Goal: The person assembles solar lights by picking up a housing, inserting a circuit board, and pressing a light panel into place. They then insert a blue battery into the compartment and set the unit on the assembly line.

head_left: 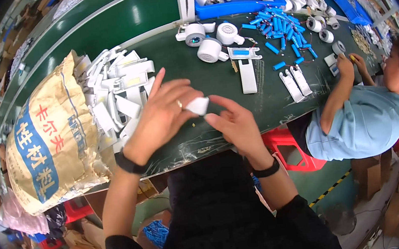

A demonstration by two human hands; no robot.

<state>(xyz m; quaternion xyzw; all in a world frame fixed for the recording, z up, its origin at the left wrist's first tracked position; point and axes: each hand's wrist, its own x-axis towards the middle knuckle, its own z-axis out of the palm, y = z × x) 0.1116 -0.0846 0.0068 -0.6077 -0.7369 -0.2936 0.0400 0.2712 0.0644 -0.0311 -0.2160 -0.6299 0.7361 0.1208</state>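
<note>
A creased brown paper sack [44,138] opens onto a heap of smooth, slim white plastic covers [130,81], seemingly most still to be handled. The left hand's [163,111] fingers clamp a white piece [198,106] over the green worktop [271,103], while the right hand's [235,122] fingers pinch its right end. Farther right, one shallow casing [253,53] already carries a battery, though many shiny blue cylindrical batteries [283,29] remain loose.

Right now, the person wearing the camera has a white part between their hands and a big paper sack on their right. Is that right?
Not quite: the head view shows the sack on their left. The white part is indeed between the left hand and right hand.
</note>
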